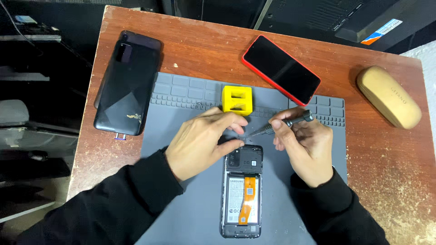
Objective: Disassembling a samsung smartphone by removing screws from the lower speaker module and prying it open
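Grey mat [190, 213] holds the opened phone [242, 193] on your tabletop [381, 159]. Your right hand [306, 147] fingers pinch a screwdriver [281, 124]; your left hand [202, 140] fingers pinch together beside its tip, above the phone.

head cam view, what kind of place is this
Probably a phone repair bench: an opened phone with its battery showing lies on a grey work mat, the right hand holds a small screwdriver, and a detached back cover lies aside.

Worn reddish-brown wooden desk [190, 50], scratched and paler along the right edge. Dark shelving [32, 54] to the left, pale floor [27, 199] below. Black equipment [363, 18] behind. Even overhead light, soft shadows.
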